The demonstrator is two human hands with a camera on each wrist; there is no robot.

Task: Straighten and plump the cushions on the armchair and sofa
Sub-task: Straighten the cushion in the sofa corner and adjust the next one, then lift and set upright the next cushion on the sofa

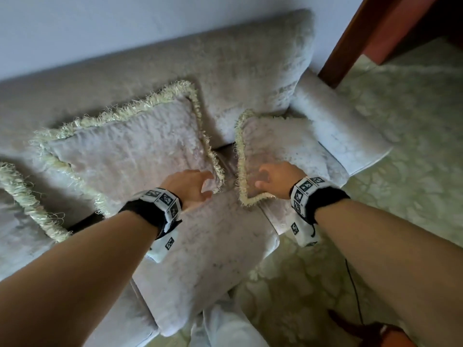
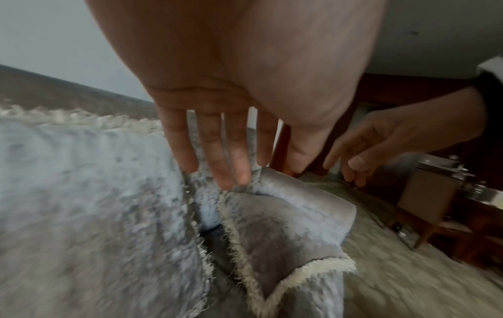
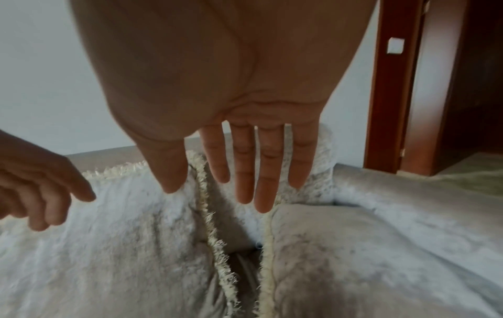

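Two pale velvet cushions with cream fringe lie on the sofa [image 1: 225,71]. The larger cushion [image 1: 130,146] leans to the left, the smaller cushion [image 1: 283,146] sits by the right armrest. My left hand [image 1: 193,184] hovers over the large cushion's near right corner, fingers straight and spread, holding nothing. Over the small cushion's near left corner, my right hand [image 1: 273,179] is likewise spread and empty. The left wrist view shows the left hand [image 2: 220,150] above the gap between the cushions. The right wrist view shows the right hand [image 3: 245,170] above that same gap.
A third fringed cushion [image 1: 22,196] pokes in at the far left. The sofa's right armrest [image 1: 338,126] borders a patterned carpet [image 1: 413,146]. A brown door frame [image 1: 363,38] stands behind the armrest. A thin dark cable [image 1: 354,291] runs over the carpet.
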